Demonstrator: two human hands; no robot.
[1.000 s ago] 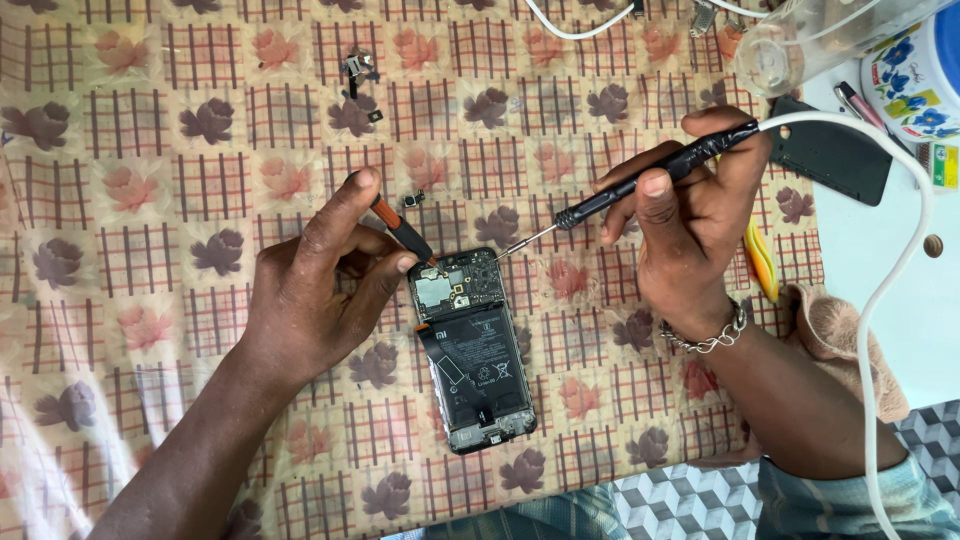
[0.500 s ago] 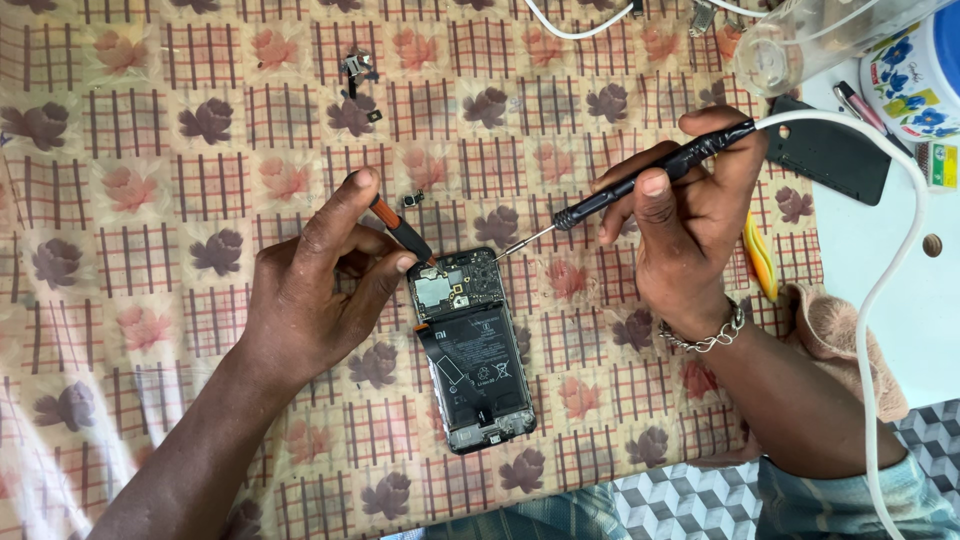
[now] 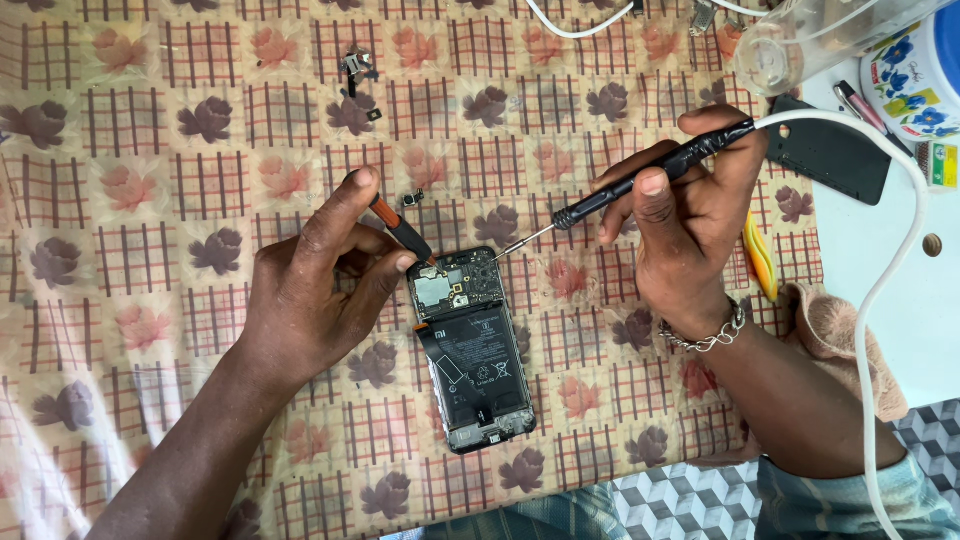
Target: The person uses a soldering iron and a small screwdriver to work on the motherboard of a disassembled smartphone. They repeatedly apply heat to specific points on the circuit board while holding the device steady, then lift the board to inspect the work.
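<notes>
An opened phone (image 3: 470, 345) lies back-up on the patterned tablecloth (image 3: 150, 150), its circuit board and battery exposed. My left hand (image 3: 315, 280) pinches orange-and-black tweezers (image 3: 402, 232), their tip touching the phone's upper left corner. My right hand (image 3: 690, 220) grips a black screwdriver (image 3: 620, 190) slanted down to the left, its metal tip at the phone's upper right corner.
Small loose parts (image 3: 355, 68) lie on the cloth at the top, another small part (image 3: 410, 199) near the tweezers. A black phone cover (image 3: 835, 150), a clear plastic container (image 3: 800, 40), a white cable (image 3: 880, 290) and a flowered tub (image 3: 920, 70) sit at the right.
Nothing has visibly moved; both hands keep their tools at the phone's top edge.
</notes>
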